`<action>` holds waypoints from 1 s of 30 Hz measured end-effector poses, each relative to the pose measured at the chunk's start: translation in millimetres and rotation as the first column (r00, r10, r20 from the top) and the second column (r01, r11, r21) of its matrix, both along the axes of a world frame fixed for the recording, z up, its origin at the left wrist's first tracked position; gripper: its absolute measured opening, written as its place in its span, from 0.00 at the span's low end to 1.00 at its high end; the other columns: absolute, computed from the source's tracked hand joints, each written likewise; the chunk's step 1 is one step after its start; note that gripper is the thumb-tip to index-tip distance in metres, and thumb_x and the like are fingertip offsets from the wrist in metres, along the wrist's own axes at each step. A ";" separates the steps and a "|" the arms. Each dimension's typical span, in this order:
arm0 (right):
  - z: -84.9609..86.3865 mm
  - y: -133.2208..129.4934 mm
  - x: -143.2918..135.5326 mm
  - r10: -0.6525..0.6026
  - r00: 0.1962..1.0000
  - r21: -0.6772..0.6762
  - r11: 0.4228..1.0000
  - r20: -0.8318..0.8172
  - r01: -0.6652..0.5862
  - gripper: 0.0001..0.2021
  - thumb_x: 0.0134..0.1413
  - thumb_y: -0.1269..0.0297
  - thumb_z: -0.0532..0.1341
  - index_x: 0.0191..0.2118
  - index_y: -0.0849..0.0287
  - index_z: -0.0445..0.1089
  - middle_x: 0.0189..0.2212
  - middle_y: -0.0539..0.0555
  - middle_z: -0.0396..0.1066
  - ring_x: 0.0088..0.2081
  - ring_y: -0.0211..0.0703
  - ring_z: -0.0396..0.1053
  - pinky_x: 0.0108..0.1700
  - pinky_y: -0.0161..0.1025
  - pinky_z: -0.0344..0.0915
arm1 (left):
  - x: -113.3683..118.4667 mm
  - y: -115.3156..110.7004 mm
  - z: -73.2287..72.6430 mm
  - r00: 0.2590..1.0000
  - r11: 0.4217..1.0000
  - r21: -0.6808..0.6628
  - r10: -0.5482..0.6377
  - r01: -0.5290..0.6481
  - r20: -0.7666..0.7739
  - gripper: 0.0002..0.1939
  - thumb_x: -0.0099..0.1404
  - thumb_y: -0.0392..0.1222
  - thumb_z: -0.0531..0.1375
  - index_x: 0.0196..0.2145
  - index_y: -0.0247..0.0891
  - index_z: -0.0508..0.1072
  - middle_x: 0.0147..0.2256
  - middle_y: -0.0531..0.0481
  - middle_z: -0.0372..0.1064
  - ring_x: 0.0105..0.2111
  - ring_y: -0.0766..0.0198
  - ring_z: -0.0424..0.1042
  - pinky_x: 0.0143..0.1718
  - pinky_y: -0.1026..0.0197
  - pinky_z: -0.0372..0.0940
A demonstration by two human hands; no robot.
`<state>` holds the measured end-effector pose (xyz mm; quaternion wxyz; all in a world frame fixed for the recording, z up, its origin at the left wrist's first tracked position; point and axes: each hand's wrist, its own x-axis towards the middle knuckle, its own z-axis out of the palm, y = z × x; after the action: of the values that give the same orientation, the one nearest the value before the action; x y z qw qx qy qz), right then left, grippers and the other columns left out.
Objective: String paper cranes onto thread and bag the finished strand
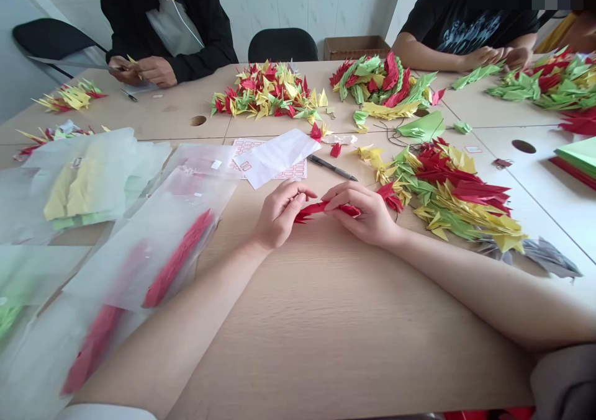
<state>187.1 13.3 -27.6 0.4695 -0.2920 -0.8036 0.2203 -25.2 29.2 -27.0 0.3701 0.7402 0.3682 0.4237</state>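
Between my two hands, above the wooden table (298,321), is a folded red paper piece (311,210) with pointed ends. My left hand (284,212) pinches its left part between thumb and fingers. At its right part, the fingers of my right hand (361,212) are closed round it and hide some of the folds. Just beyond my hands lie a dark pen (333,167) and a white paper sheet (282,156). Close to my right hand is a heap of red, yellow and green folded paper pieces (459,190).
Clear plastic bags (153,240) holding red, yellow and green paper cover the left side. More folded paper heaps (270,91) stand farther back. Two people sit across the table, one in a dark jacket (205,29), one in a black T-shirt (465,23). A cardboard box (356,48) stands behind.
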 end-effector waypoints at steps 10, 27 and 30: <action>-2.3 -0.7 -1.1 -0.003 0.999 0.072 0.997 0.041 0.000 0.06 0.61 0.74 0.59 0.38 0.56 0.71 0.42 0.57 0.72 0.45 0.44 0.72 0.46 0.42 0.71 | 0.9 0.8 5.1 0.986 0.986 -0.060 -0.161 0.158 -0.046 0.12 0.68 0.44 0.56 0.32 0.37 0.74 0.39 0.46 0.66 0.44 0.58 0.66 0.45 0.57 0.63; -3.1 0.3 0.1 0.048 0.996 -0.135 0.990 0.077 -0.037 0.04 0.60 0.70 0.61 0.39 0.56 0.73 0.37 0.54 0.73 0.38 0.42 0.72 0.41 0.39 0.70 | 4.0 0.4 6.4 0.988 0.927 -0.340 -0.150 0.156 0.045 0.11 0.64 0.45 0.61 0.29 0.35 0.75 0.26 0.52 0.64 0.25 0.68 0.63 0.27 0.64 0.58; -3.0 0.5 0.1 0.044 0.996 -0.176 0.984 0.074 -0.031 0.05 0.60 0.71 0.60 0.38 0.57 0.73 0.38 0.54 0.74 0.39 0.42 0.73 0.41 0.39 0.70 | 3.9 0.4 6.2 0.991 0.931 -0.338 -0.133 0.136 0.032 0.11 0.63 0.46 0.61 0.28 0.35 0.74 0.26 0.52 0.65 0.26 0.67 0.64 0.27 0.64 0.58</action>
<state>187.3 13.9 -30.5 0.4062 -0.3253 -0.8041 0.2873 -21.2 29.6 -20.8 0.5217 0.6871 0.3826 0.3306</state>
